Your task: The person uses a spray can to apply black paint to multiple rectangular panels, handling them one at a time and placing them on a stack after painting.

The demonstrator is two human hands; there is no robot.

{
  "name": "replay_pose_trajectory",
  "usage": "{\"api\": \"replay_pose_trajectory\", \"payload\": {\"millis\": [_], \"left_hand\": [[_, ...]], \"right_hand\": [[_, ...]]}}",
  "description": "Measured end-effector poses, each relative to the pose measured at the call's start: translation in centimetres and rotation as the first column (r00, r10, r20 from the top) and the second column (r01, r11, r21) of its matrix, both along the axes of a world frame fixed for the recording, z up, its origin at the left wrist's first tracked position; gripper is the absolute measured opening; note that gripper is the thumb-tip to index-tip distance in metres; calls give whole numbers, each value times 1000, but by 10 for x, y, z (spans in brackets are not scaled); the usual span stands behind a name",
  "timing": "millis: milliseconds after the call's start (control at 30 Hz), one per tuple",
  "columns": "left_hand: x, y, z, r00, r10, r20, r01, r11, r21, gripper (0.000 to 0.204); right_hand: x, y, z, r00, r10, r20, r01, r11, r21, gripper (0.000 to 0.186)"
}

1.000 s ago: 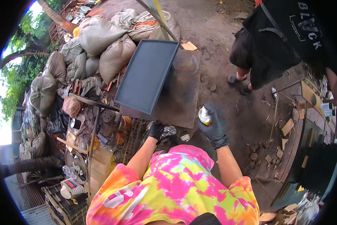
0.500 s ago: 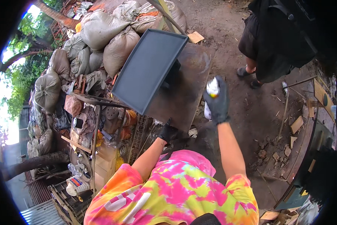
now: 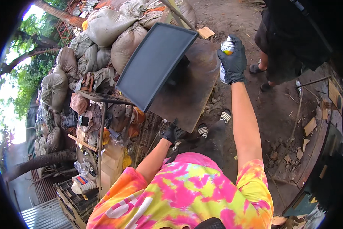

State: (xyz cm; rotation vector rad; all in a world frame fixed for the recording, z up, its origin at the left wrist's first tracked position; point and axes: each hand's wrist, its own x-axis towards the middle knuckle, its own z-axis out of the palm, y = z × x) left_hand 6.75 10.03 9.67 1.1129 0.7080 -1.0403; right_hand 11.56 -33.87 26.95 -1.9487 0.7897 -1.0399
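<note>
A dark gray rectangular tray [image 3: 156, 65] with a raised rim rests tilted on a dark support above a stained square board [image 3: 196, 91]. My right hand [image 3: 234, 61], in a black glove, grips a white spray can [image 3: 226, 45] with yellow on it, held up beside the tray's right side. My left hand [image 3: 172, 133], also gloved, is low by the board's near edge, its fingers loosely apart with nothing clearly in them.
Stuffed sacks [image 3: 106, 26] are piled at back left. A metal rail [image 3: 103, 137], scrap and a crate [image 3: 70, 194] lie along the left. A co-worker in dark clothes [image 3: 289, 42] stands at upper right on dirt ground. Wood scraps [image 3: 310, 126] lie at right.
My right hand has lifted the spray can upward and forward, from near the board's near right corner to beside the tray. My striped-footwear feet now show more below the board.
</note>
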Motion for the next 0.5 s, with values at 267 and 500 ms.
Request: {"api": "replay_pose_trajectory", "payload": {"millis": [267,500], "left_hand": [[1,5,-8,1000,3,12,-3,999,-45,75],[2,5,-2,998,-36,51,36,999,15,67]], "right_hand": [[2,11,-1,994,86,72,-88,996,18,65],[-23,50,-7,976,202,82,-209,975,74,61]]}}
